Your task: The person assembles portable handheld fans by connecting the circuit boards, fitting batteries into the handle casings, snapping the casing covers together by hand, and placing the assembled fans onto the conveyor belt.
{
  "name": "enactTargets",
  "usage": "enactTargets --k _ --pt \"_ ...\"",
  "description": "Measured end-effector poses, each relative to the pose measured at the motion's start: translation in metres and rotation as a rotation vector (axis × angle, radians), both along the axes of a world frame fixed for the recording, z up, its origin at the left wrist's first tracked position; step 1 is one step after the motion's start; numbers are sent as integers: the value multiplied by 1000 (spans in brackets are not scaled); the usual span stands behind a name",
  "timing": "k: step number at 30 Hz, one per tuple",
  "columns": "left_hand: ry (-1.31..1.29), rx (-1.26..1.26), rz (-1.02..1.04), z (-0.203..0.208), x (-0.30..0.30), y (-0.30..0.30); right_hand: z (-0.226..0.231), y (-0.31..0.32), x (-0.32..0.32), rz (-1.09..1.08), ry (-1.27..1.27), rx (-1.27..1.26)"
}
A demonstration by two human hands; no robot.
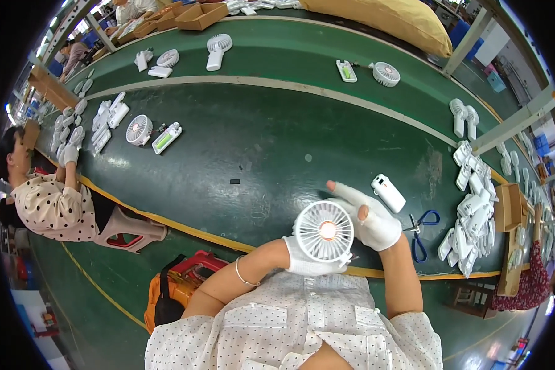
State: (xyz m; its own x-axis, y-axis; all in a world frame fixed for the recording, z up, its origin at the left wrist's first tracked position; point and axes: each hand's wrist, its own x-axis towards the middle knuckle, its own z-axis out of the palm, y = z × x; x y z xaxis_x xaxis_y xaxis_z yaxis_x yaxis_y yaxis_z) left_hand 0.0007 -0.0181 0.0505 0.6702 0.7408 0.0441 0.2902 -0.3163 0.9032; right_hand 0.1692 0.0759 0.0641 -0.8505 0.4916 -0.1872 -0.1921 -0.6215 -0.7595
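Round white plastic fan head (325,231), radially ribbed, above near edge of smooth green tabletop (351,135); gripped by white fabric-gloved left hand (300,258). White fabric-gloved right hand (376,221) beside fan head, fingers extended.

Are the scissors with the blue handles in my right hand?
No, the scissors lie on the green work surface, to the right of your gloved right hand.

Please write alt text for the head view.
A gloved left hand holds a round white fan head at a green workbench, the gloved right hand close beside it. To the right lie a white casing, blue-handled scissors and a pile of white parts; another person sits at left.
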Motion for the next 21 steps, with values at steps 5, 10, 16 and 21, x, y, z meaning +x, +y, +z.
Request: enactTargets --k 5,10,16,21 --pt "-4 -695 -43 9 -3 1 25 -2 -5 221 -430 426" --pt "-122 -810 145 27 -6 16 2 21 26 -386 -107 44" --pt "-927 -792 831 -18 -11 18 22 -9 39 -502 -383 487" --pt "-591 -270 738 -47 2 20 12 -42 17 -240 -305 566"
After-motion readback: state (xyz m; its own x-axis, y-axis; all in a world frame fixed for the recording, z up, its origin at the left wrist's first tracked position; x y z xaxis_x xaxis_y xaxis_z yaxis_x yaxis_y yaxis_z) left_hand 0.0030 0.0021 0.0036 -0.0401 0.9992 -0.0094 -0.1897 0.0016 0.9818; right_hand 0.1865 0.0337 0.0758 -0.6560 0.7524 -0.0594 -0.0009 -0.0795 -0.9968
